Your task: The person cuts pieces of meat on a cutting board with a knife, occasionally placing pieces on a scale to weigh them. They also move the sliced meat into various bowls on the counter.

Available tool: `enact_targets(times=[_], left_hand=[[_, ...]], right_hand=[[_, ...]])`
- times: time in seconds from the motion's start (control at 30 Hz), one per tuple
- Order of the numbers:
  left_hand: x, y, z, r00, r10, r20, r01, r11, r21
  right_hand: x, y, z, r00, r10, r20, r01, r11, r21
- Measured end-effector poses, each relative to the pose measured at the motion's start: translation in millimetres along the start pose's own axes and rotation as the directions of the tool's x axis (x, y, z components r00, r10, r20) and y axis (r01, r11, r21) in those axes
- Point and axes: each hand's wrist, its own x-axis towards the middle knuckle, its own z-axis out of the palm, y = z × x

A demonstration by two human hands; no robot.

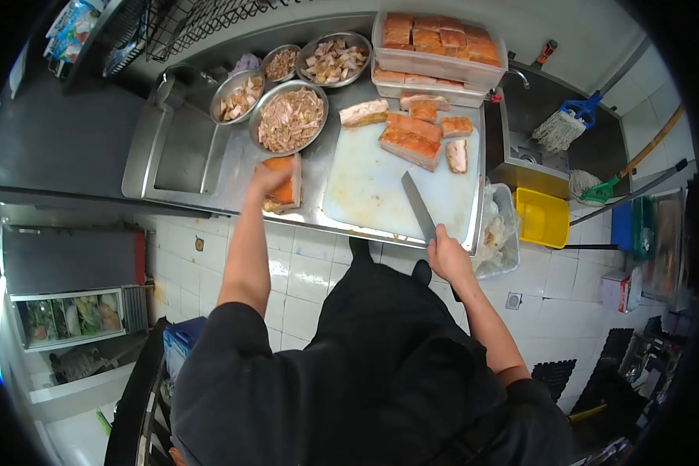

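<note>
My right hand (449,256) is wrapped round the handle of a kitchen knife (419,206), its broad blade lying over the white cutting board (365,190). To the left of the board, my left hand (269,180) grips a slab of roast pork (289,190) with an orange-brown top; the fingers are partly hidden. On the board's far side sit a larger slab of pork belly (412,141), a pale cut strip (363,113) and several smaller pieces. A steel bowl of chopped meat (291,118) stands just beyond my left hand.
Stacked plastic tubs (443,74) of pork stand at the back. More bowls (332,59) of cut meat line the wall. A steel sink (186,159) is at left; another sink (524,144) with a mop (561,128) is at right, above a yellow bucket (542,217).
</note>
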Motion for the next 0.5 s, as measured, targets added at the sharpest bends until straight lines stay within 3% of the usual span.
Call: enact_targets(times=[0.03,0.07,0.13,0.2,0.27,0.4,0.47,0.5], left_hand=[[13,-17,33,0.994,-0.035,-0.107,0.05,0.988,0.144],[5,-10,34,0.993,-0.022,-0.114,0.038,0.989,0.141],[-14,-2,32,0.979,-0.172,-0.11,0.178,0.983,0.048],[-11,-12,36,0.97,-0.183,-0.16,0.184,0.983,-0.005],[1,-34,39,0.988,-0.04,-0.151,0.031,0.998,-0.063],[-9,-55,40,0.987,-0.042,-0.155,0.014,0.984,-0.179],[-6,-73,41,0.989,0.142,-0.031,-0.133,0.801,-0.584],[-26,-65,34,0.979,0.205,0.012,-0.132,0.671,-0.729]], right_hand=[[1,0,-2,1.0,-0.003,-0.014,0.003,1.0,0.002],[2,0,-3,1.0,0.002,0.002,-0.002,1.0,-0.006],[2,0,-3,1.0,0.009,0.018,-0.009,1.0,-0.021],[7,-2,-5,0.999,-0.029,0.024,0.03,0.999,-0.045],[12,-3,-4,1.0,-0.022,0.022,0.023,0.999,-0.048],[12,-11,-5,1.0,0.018,0.022,-0.017,0.999,-0.034],[14,-11,-2,1.0,0.019,0.006,-0.019,1.0,-0.02],[15,-10,1,1.0,0.018,-0.006,-0.018,1.0,-0.003]])
